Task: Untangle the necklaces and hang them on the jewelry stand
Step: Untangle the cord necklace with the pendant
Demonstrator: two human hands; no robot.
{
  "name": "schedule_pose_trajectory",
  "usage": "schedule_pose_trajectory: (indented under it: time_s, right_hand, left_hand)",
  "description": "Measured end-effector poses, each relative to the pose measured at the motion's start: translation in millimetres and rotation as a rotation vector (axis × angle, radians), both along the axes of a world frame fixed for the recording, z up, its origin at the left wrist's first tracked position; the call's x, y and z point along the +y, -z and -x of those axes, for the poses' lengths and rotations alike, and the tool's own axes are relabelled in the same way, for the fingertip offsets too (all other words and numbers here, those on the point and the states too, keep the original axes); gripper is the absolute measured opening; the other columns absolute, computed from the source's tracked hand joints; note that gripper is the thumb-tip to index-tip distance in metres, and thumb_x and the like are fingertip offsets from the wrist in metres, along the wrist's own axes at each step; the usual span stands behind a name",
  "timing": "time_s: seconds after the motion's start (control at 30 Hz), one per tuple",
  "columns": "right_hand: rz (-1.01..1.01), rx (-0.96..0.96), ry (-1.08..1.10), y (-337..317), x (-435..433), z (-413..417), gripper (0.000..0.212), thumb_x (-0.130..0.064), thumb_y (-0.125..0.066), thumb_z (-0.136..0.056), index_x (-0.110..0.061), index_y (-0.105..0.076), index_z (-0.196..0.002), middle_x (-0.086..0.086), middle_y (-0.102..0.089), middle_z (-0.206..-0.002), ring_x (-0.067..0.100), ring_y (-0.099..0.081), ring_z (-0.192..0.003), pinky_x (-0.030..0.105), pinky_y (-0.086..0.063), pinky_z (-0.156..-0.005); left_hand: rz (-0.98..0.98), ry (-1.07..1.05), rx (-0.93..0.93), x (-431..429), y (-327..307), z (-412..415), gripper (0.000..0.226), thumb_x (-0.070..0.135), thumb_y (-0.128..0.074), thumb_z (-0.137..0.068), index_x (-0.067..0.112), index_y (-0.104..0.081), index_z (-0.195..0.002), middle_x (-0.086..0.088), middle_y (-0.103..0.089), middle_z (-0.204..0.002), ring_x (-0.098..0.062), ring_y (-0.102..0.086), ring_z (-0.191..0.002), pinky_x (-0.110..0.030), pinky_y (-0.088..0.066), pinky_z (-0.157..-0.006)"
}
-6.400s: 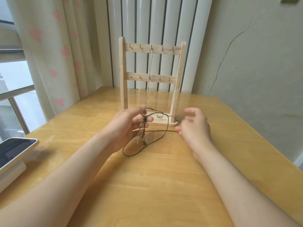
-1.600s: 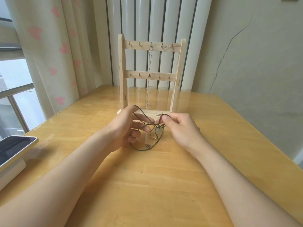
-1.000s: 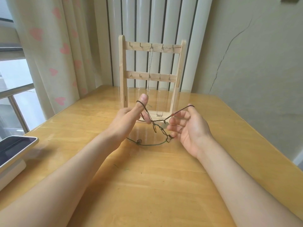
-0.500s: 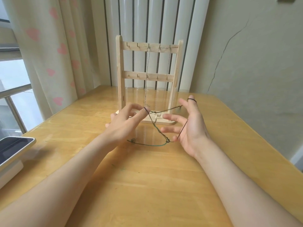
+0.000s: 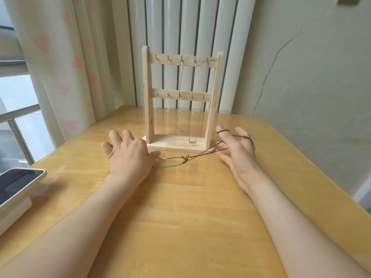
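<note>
A dark cord necklace (image 5: 185, 159), knotted midway, stretches sideways before the upright wooden jewelry stand (image 5: 148, 97), where two thin chains (image 5: 178, 101) hang

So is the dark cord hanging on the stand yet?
No, the cord stretches between the left hand and the right hand, in front of the stand.
</note>
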State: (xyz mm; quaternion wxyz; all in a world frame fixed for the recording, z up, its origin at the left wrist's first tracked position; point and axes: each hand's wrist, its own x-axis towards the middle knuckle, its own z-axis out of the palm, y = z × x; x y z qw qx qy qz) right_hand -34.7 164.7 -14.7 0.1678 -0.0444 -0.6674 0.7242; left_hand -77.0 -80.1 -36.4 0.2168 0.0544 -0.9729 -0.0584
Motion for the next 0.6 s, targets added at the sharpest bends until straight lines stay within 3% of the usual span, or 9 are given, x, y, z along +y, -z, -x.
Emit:
schedule_pose_trajectory:
  time_s: [0.1,0.17,0.27,0.37,0.5,0.6]
  right_hand:
    - [-0.075,-0.085,-0.050,1.8,8.3,1.2,0.066,-0.052,-0.087,-0.062,-0.018,-0.061,-0.112,0.004,-0.058,-0.147,0.015,-0.057,-0.133,0.044,-0.055,-0.104]
    - [-0.213,-0.155,-0.091,3.9,9.8,1.0,0.057,-0.042,-0.084,-0.070,-0.023,-0.070,-0.122,-0.001,-0.069,-0.130,0.011,-0.061,-0.122,0.036,-0.054,-0.098]
    - [-0.407,-0.210,-0.030,8.1,5.0,2.5,0.037,-0.047,-0.078,-0.072,-0.030,-0.079,-0.105,-0.004,-0.066,-0.128,0.012,-0.058,-0.124,0.034,-0.050,-0.103]
    - [-0.661,-0.259,0.024,9.2,-1.3,1.4,0.030,-0.048,-0.067,-0.092,-0.030,-0.073,-0.115,-0.002,-0.063,-0.126,0.019,-0.044,-0.136,0.036,-0.042,-0.111]
    - [-0.970,-0.346,0.049,5.2,-6.0,-6.8,0.053,-0.062,-0.048,-0.101,-0.026,-0.054,-0.140,0.007,-0.062,-0.135,0.030,-0.034,-0.145,0.040,-0.037,-0.112]
    - [-1.173,-0.453,0.057,2.2,-6.7,-11.6,0.059,-0.067,-0.036,-0.104,-0.022,-0.051,-0.140,0.010,-0.052,-0.151,0.039,-0.032,-0.148,0.049,-0.035,-0.116]
  left_hand:
    - [0.036,0.006,-0.031,-2.0,1.8,-0.8,0.038,0.057,-0.062,-0.099,0.020,-0.064,-0.095,-0.005,-0.041,-0.105,-0.035,-0.032,-0.113,-0.051,-0.025,-0.096]
    - [0.040,0.087,0.023,0.0,3.3,-0.8,0.025,0.043,-0.065,-0.100,0.021,-0.064,-0.112,-0.006,-0.049,-0.114,-0.036,-0.034,-0.116,-0.052,-0.023,-0.099]
    - [-0.006,0.322,0.136,9.5,4.5,-3.3,0.016,0.031,-0.067,-0.100,0.030,-0.071,-0.115,-0.002,-0.057,-0.128,-0.034,-0.040,-0.123,-0.051,-0.025,-0.100]
    - [-0.115,0.495,0.129,22.8,7.7,-9.3,0.017,0.040,-0.061,-0.104,0.032,-0.075,-0.102,0.006,-0.062,-0.115,-0.026,-0.048,-0.113,-0.043,-0.033,-0.089]
    - [-0.305,0.487,-0.019,40.5,14.0,-12.3,0.045,0.065,-0.060,-0.097,0.026,-0.075,-0.080,0.009,-0.066,-0.084,-0.022,-0.065,-0.087,-0.040,-0.050,-0.079]
    - [-0.277,0.448,-0.034,51.4,12.0,-16.2,0.044,0.074,-0.072,-0.082,0.031,-0.077,-0.085,0.010,-0.064,-0.090,-0.017,-0.063,-0.088,-0.036,-0.050,-0.078]
